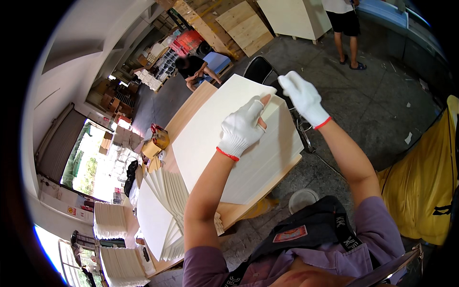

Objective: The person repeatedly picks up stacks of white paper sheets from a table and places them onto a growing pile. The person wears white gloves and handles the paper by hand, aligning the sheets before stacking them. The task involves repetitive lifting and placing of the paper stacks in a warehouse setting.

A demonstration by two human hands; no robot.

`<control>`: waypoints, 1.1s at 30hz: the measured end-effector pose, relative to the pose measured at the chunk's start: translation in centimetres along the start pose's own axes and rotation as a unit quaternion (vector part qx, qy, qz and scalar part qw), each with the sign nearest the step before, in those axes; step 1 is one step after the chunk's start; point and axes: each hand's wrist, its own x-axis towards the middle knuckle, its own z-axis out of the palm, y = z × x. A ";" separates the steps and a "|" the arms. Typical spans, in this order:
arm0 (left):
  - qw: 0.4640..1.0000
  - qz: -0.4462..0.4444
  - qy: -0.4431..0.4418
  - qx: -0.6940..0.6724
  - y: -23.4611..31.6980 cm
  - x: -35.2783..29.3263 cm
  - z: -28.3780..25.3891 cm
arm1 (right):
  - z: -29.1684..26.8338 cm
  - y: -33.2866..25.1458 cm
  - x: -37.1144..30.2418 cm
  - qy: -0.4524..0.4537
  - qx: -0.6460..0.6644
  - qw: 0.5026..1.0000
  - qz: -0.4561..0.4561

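Note:
My left hand (243,125) wears a white knit glove with a red cuff; bare thumb and fingertip show. It lies on a large white sheet (210,115), fingers stretched toward the far right corner, thumb apart. Just beyond that corner my right hand (302,98), gloved alike, is raised with its fingers loosely extended. I see nothing held in it. Beneath the upper sheet, a stack of pale sheets (253,174) rests on the wooden table (229,215). The sheet's corner beside my right hand looks slightly lifted.
Fanned white sheets (167,205) lie at the table's left. Behind them sits a yellow container (160,138). A black chair (260,69) stands beyond the table; yellow fabric (420,186) hangs at right. One person (193,69) sits farther off, another (346,28) stands.

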 end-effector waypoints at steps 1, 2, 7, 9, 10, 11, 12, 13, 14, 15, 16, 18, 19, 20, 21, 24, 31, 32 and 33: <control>1.000 -0.003 0.006 -0.014 0.1 -0.1 0.0 | -0.7 0.3 0.1 -0.023 -0.079 0.996 0.025; 1.000 -0.011 0.013 -0.010 -0.2 -0.2 0.2 | -1.1 0.3 0.2 -0.045 -0.157 0.985 0.050; 0.995 -0.090 -0.039 0.014 -0.7 0.0 0.8 | -0.8 0.4 -0.2 -0.155 -0.270 0.948 -0.068; 0.994 -0.100 -0.047 0.017 -0.8 0.5 0.8 | -0.8 0.8 -0.2 -0.135 -0.270 0.945 -0.126; 0.993 -0.107 -0.050 0.020 -1.0 0.6 0.7 | -0.9 0.4 -0.1 -0.145 -0.287 0.938 -0.129; 0.991 -0.117 -0.054 0.022 -1.2 1.0 0.8 | -1.0 0.1 0.1 -0.155 -0.303 0.931 -0.133; 0.990 -0.128 -0.059 0.023 -1.6 1.4 1.0 | -1.0 -0.1 0.2 -0.165 -0.320 0.923 -0.136; 0.988 -0.137 -0.064 0.023 -1.9 1.8 1.2 | -1.1 -0.1 0.5 -0.144 -0.333 0.913 -0.187; 0.988 -0.137 -0.067 0.025 -2.2 2.0 1.3 | -1.2 0.0 0.8 -0.122 -0.344 0.900 -0.238; 0.988 -0.138 -0.070 0.026 -2.4 2.2 1.5 | -1.3 -0.1 1.1 -0.101 -0.354 0.884 -0.288; 0.987 -0.139 -0.075 0.027 -2.6 2.3 1.6 | -1.3 -0.3 1.3 -0.107 -0.332 0.892 -0.286; 0.984 -0.151 -0.088 0.026 -2.5 2.4 1.5 | -1.0 -1.1 1.8 -0.121 -0.286 0.907 -0.284; 0.983 -0.155 -0.094 0.026 -2.4 2.4 1.5 | -0.6 -0.8 1.9 -0.144 -0.232 0.934 -0.231; 0.983 -0.155 -0.095 0.010 -2.2 2.4 1.3 | -0.1 -0.7 1.7 -0.150 -0.173 0.959 -0.165; 0.983 -0.155 -0.095 -0.006 -2.1 2.1 1.0 | 0.5 -0.7 1.4 -0.155 -0.111 0.977 -0.098; 0.979 -0.146 -0.089 -0.113 -2.5 1.1 0.8 | 1.6 0.1 1.0 -0.114 -0.021 0.993 -0.019; 0.947 -0.194 -0.110 -0.231 -1.6 1.1 0.1 | 2.1 -0.5 0.0 -0.073 -0.049 0.996 -0.026; 0.953 -0.174 -0.101 -0.228 -1.9 1.0 0.3 | 2.1 -0.5 -0.1 -0.071 -0.046 0.996 -0.030; 0.958 -0.153 -0.091 -0.225 -2.5 0.9 0.6 | 2.0 -0.6 -0.1 -0.072 -0.044 0.996 -0.029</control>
